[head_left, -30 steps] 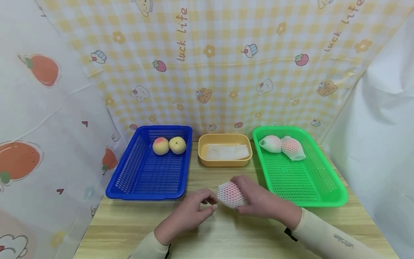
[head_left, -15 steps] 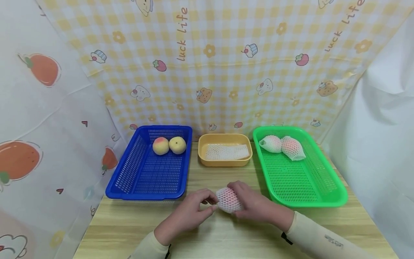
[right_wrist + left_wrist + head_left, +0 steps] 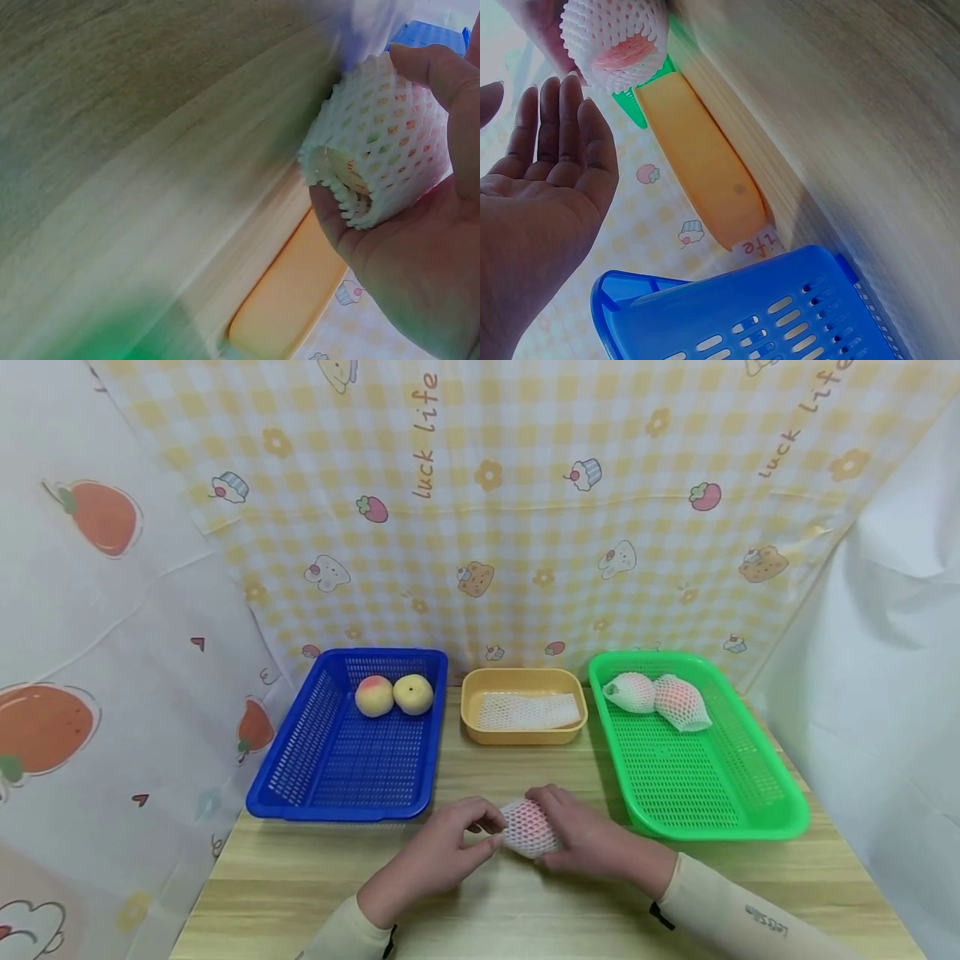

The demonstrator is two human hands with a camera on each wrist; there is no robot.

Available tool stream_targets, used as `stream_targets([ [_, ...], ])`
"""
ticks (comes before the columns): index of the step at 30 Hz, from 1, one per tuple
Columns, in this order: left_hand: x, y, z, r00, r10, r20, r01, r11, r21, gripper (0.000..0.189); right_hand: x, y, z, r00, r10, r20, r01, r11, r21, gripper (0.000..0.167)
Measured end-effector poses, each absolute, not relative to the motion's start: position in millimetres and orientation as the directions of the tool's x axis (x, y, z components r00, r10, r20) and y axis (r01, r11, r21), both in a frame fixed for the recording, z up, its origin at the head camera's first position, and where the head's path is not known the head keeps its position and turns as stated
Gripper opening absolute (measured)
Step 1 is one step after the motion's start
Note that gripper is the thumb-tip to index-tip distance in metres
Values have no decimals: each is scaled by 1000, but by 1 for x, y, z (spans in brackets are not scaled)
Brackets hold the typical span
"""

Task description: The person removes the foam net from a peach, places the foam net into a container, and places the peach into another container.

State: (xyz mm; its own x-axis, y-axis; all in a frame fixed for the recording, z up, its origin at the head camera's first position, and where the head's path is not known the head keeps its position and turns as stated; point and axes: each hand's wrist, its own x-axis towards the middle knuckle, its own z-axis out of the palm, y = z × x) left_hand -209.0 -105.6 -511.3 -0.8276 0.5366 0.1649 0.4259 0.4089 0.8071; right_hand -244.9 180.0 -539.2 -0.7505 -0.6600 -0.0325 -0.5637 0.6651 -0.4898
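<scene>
Over the middle of the table, my right hand (image 3: 588,837) grips a peach in a white foam net (image 3: 530,828). The right wrist view shows the thumb and fingers around the foam net (image 3: 382,142), with pale fruit showing at its open end. My left hand (image 3: 446,847) is just left of the net, palm toward it. In the left wrist view the left fingers (image 3: 568,124) extend loosely, their tips right at the net's edge, and nothing lies in the palm (image 3: 536,206).
A blue basket (image 3: 341,810) with two bare peaches (image 3: 373,697) stands at the left. Behind the hands is a yellow tray (image 3: 522,737) holding flat white foam nets (image 3: 525,712). The green basket (image 3: 720,831) at the right holds two netted peaches (image 3: 678,700).
My right hand has moved the netted peach slightly left and toward me, up to the left fingertips. The left hand has stayed in place.
</scene>
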Motion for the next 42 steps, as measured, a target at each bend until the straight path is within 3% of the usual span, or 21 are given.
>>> stream_targets([
  [14, -211, -107, -514, -825, 543, 156, 422, 407, 810, 14, -242, 184, -538, -789, -614, -25, -480, 640, -600, 104],
  [26, -211, -104, -513, -824, 546, 153, 425, 415, 805, 11, -238, 191, -542, -853, -522, 23, -432, 680, -593, 111],
  [42, -210, -104, -510, -816, 555, 165, 439, 407, 801, 10, -239, 195, -547, -842, -537, 38, -424, 617, -663, 111],
])
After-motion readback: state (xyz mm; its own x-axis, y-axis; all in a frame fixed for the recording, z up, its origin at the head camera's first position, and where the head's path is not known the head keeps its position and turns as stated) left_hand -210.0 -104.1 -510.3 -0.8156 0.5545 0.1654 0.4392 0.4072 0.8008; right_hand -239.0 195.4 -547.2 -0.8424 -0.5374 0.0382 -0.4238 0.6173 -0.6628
